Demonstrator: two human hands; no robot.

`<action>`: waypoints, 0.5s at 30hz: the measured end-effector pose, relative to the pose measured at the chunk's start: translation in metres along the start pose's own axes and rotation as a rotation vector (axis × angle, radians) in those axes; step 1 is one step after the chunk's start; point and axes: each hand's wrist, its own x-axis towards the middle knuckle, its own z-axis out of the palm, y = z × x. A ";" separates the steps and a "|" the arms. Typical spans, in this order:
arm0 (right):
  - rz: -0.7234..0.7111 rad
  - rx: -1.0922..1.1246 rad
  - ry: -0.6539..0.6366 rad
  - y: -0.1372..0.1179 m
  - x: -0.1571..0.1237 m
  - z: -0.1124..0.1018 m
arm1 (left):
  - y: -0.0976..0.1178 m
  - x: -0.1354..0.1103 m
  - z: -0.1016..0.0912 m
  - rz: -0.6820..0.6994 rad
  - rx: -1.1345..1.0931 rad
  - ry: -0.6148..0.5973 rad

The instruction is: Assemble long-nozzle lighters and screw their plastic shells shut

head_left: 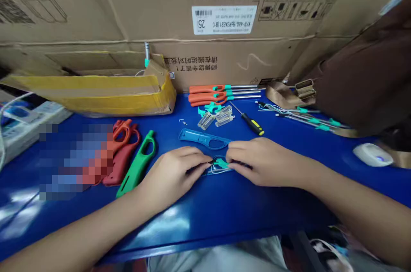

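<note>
My left hand [175, 171] and my right hand [260, 161] rest on the blue table [224, 203], fingertips pinched together on a small teal part with thin wires [221, 165] lying in a blue plastic handle shell. A second blue handle shell [203, 138] lies just beyond my fingers. A green handle shell [138, 164] lies left of my left hand, with red handle shells [123, 152] beside it.
Assembled orange-handled lighters [221, 92] lie at the back by clear plastic parts [215, 118] and a yellow-and-black screwdriver [252, 124]. Metal tubes with teal fittings [308, 118] lie right. A yellow-taped cardboard box [105, 92], big cartons behind, a white mouse [372, 154].
</note>
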 end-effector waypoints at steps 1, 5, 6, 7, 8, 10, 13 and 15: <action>0.001 -0.001 0.000 0.000 -0.001 0.000 | 0.000 0.001 0.000 -0.005 -0.004 -0.014; 0.005 -0.010 -0.007 -0.001 -0.003 -0.001 | -0.001 0.003 0.001 -0.026 -0.020 -0.044; 0.006 -0.013 -0.009 -0.002 -0.003 -0.001 | -0.001 0.003 0.002 -0.030 -0.024 -0.045; 0.006 -0.017 -0.010 -0.002 -0.002 -0.001 | -0.001 0.003 0.002 -0.030 -0.026 -0.045; 0.007 -0.021 -0.008 -0.002 -0.002 -0.001 | -0.001 0.003 0.002 -0.029 -0.026 -0.043; 0.007 -0.026 -0.001 -0.002 -0.001 -0.001 | 0.000 0.003 0.002 -0.027 -0.016 -0.042; 0.005 -0.036 0.002 -0.002 0.000 0.000 | 0.003 0.004 0.001 -0.026 -0.001 -0.033; -0.003 -0.043 0.004 -0.001 -0.001 0.001 | 0.004 0.004 -0.001 -0.027 -0.004 -0.019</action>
